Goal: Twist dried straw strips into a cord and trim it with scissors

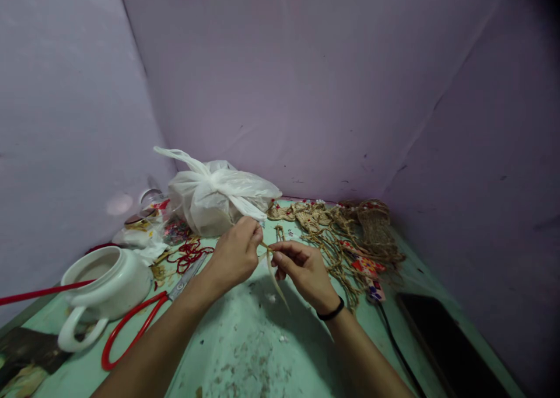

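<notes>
A pale straw strand [276, 281] is held just above the middle of a worn green table [245, 351], pinched between two bare hands. Its upper end sits in the small gap between the hands. Its long axis runs from there down toward the near edge, leaning a little right, with the lower end hanging free.

The left hand [236, 255] is closed tightly on the top of the strand with thumb and forefinger. The right hand [304, 269] pinches it just beside, fingertips narrow, with a black wristband [331, 313] on the wrist. Both hands are at the strand, and the free length hangs nearer the right hand.

A knotted white plastic bag [219, 194] stands behind the hands, toward the far edge. To its right, a heap of woven straw pieces [341, 229] with red and white trim spreads into the far right corner. Near the left hand lie a tangle of red cord [190, 255] and red-handled scissors [140, 322]. A white ceramic pot [109, 281] stands by the left edge. A dark flat device [441, 339] lies along the right edge.

No brand, label or writing can be read.
</notes>
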The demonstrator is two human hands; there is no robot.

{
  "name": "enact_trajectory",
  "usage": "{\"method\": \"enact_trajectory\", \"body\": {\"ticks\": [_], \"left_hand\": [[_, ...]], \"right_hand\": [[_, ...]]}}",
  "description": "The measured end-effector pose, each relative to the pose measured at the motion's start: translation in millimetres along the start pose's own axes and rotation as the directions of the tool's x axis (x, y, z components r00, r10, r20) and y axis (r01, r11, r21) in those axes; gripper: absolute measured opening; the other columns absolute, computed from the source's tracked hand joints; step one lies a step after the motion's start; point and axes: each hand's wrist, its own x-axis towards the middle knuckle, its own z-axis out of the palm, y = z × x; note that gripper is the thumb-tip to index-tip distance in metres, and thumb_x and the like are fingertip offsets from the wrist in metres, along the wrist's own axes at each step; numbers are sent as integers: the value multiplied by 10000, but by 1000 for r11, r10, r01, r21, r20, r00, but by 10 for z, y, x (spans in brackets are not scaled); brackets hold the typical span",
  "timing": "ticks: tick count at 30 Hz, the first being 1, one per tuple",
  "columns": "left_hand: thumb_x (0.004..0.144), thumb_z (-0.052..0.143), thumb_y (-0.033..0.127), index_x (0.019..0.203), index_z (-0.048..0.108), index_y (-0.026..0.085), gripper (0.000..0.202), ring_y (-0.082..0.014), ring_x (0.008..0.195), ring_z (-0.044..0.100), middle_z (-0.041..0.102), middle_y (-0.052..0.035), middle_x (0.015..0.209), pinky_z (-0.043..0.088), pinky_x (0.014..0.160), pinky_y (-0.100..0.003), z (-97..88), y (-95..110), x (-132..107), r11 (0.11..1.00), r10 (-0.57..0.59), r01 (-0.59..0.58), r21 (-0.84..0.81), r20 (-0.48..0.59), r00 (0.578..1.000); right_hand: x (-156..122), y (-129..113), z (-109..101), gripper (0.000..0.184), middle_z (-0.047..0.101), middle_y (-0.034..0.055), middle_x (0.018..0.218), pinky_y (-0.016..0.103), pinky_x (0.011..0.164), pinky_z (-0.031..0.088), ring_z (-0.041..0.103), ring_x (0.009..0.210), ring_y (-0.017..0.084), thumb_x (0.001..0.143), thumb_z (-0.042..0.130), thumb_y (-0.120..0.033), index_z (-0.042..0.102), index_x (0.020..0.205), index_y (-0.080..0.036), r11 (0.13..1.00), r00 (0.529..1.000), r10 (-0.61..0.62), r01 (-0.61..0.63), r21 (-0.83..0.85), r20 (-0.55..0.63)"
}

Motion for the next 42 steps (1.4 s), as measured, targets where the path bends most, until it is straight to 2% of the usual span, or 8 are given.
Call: {"method": "enact_trajectory", "body": {"ticks": [11,19,23,28,33,37,39,42], "left_hand": [[800,324,205,691,424,178,150,-138,674,426,468,-23,752,350,633,-273,24,30,3,998,-55,58,20,-116,992],[805,315,196,691,410,185,149,-136,693,448,477,-26,779,370,666,-266,-34,-1,9,997,71,-70,30,-34,997],[802,319,187,723,423,190,131,-136,703,467,482,-25,799,376,677,-266,-14,32,-19,997,73,-73,40,-3,997],[803,333,185,721,429,185,126,-134,711,469,486,-30,820,377,687,-268,36,36,-23,999,22,-17,46,-111,994],[802,391,211,827,503,173,121,-132,798,480,515,-41,925,377,703,-239,-59,7,6,989,102,-123,-78,-231,968],[764,485,312,778,531,167,153,-92,592,451,545,-23,830,360,570,-211,-101,85,-54,989,8,-66,-130,-398,917],[720,536,389,719,558,168,221,-95,544,438,554,-10,711,344,543,-215,-45,142,-98,993,-26,-11,-114,-318,948],[663,568,455,777,614,175,306,-127,575,481,592,-19,682,330,529,-218,106,183,-123,985,-98,86,-147,-76,992]], "right_hand": [[15,-47,17,189,590,-27,496,198,386,463,507,387,70,597,681,-309,616,669,-148,999,998,37,-36,25,-43],[-16,-63,33,219,543,-41,458,192,402,443,485,393,67,630,656,-323,650,757,-145,1000,1000,4,-5,-28,-17],[-28,-88,55,186,510,-39,425,167,349,383,439,364,58,644,636,-329,646,626,-144,995,999,-9,6,-103,-37],[-15,-54,23,185,578,-8,470,184,406,416,506,401,79,637,648,-314,633,580,-139,998,998,9,-13,-54,-68],[25,13,-29,216,572,-25,506,175,414,432,494,383,54,600,692,-334,623,622,-130,958,980,167,-136,254,-105],[43,9,-30,242,573,-34,525,176,435,448,486,389,42,571,718,-340,620,647,-132,920,966,222,-161,357,-135],[45,10,-13,245,575,-38,529,182,442,446,498,405,49,557,727,-338,620,652,-139,917,960,231,-161,366,-157],[42,22,18,240,573,-37,522,173,426,409,497,426,56,541,734,-324,628,648,-138,925,962,210,-138,353,-174]]}}
